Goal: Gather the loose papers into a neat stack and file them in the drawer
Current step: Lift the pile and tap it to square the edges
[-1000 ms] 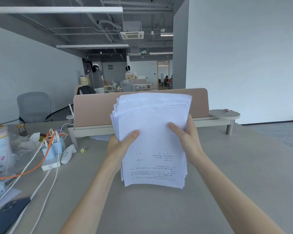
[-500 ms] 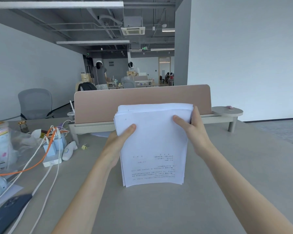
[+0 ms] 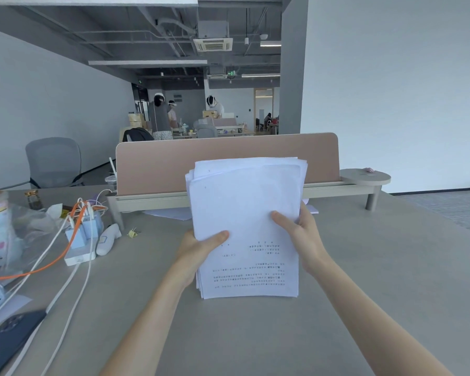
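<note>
Squaring the papers [image 3: 244, 226] is the step in hand, by my read. You hold the stack upright, bottom edge on or just above the table [image 3: 391, 280]; contact isn't clear. It stands just in front of the divider screen [image 3: 174, 164].

Left hand [image 3: 198, 251] clamps the left edge, thumb across the front sheet, the rest of its fingers hidden behind. Right hand [image 3: 300, 234] clamps the right edge the same way, thumb on the face. Both closed on paper, not loose.

Top edges are ragged: several sheets stick up and fan left at the upper corner. Bottom edge looks closer to flush. So not neat yet.

Handling, as judgement: light, floppy, slick sheet on sheet. A thick sheaf like this bows if held only low down, and inner sheets slide out if the grip eases unevenly. Hold at mid-height on both long edges, as you do now. Loosen slightly to let sheets drop level, then pinch again.

At least one loose sheet [image 3: 168, 213] lies flat under the screen's shelf, behind the stack; a corner shows by your right hand too. Those likely need collecting.

No drawer in view. Cables [image 3: 73, 267] and a phone [image 3: 8, 340] sit well to your left, clear of the stack.
</note>
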{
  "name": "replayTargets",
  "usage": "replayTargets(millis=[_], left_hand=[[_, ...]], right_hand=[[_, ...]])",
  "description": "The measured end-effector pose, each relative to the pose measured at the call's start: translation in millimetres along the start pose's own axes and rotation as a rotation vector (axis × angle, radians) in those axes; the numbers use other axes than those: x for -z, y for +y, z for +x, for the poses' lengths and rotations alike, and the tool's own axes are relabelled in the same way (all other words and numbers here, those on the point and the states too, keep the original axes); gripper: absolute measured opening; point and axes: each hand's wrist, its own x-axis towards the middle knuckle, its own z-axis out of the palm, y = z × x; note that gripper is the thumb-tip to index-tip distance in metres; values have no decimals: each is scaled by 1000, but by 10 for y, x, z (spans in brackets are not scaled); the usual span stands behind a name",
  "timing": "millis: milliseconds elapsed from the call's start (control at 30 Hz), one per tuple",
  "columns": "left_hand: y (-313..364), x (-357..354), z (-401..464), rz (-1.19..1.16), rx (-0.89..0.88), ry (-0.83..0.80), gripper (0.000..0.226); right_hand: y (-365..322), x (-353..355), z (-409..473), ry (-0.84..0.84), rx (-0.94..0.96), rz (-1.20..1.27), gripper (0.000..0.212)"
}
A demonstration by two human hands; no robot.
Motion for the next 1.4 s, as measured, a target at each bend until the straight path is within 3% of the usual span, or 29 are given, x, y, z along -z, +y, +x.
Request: replayTargets(millis=[167, 400, 500, 600, 767, 900, 1033, 1233, 1400], left_hand=[[81, -3, 68, 80, -53, -3, 14], [-57, 81, 63, 146, -19, -194, 28], [-156, 43, 56, 202, -5, -167, 14], [-227, -17, 37, 170, 10, -111, 12], [-228, -93, 8, -6, -5, -96, 48], [-199, -182, -7, -162, 16, -86, 28], [-214, -217, -26, -206, 35, -104, 27], [-177, -148, 31, -140, 16, -145, 38], [-174, -137, 33, -123, -2, -161, 32]], right_hand=[[-55, -7, 79, 41, 39, -82, 34], [-53, 35, 109, 161, -1, 3, 32], [-59, 70, 105, 154, 12, 18, 33], [-79, 73, 98, 134, 70, -67, 34], [-98, 89, 134, 122, 134, -143, 42], [-383, 125, 244, 146, 285, -250, 64], [-707, 158, 367, 131, 529, -545, 75], [-788, 256, 565, -23, 671, -1003, 35], [-768, 208, 535, -35, 827, -1343, 44]])
